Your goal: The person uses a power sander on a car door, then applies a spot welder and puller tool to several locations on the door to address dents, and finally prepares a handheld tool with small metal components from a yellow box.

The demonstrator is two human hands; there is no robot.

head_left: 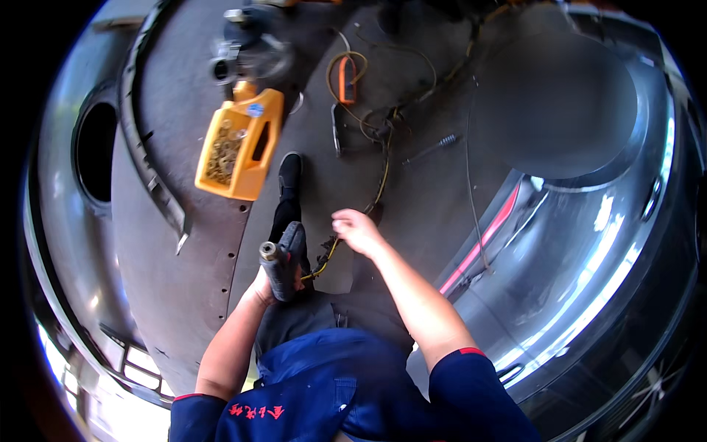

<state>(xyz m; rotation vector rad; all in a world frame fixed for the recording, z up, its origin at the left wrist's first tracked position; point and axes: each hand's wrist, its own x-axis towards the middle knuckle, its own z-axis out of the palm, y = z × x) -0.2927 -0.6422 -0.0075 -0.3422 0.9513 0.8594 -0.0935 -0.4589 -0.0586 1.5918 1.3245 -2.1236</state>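
Observation:
My left hand (269, 286) is shut on a dark hand-held power tool (286, 265) with a metal end (269, 250) pointing up. A yellow hose (332, 252) runs from near its lower end along the floor. My right hand (355, 230) is held to the right of the tool, above the hose, with loosely bent fingers and nothing visible in it. My dark-shoed foot (289, 175) stretches forward beyond the tool.
A yellow cut-open jug (251, 177) holds small metal pieces. Dark parts (249, 51), an orange tool (347, 81), cables and a metal rod (431, 149) lie ahead. Curved grey body panels (62, 214) (567, 272) and a long strip (151, 177) flank me. An upper-right patch is blurred.

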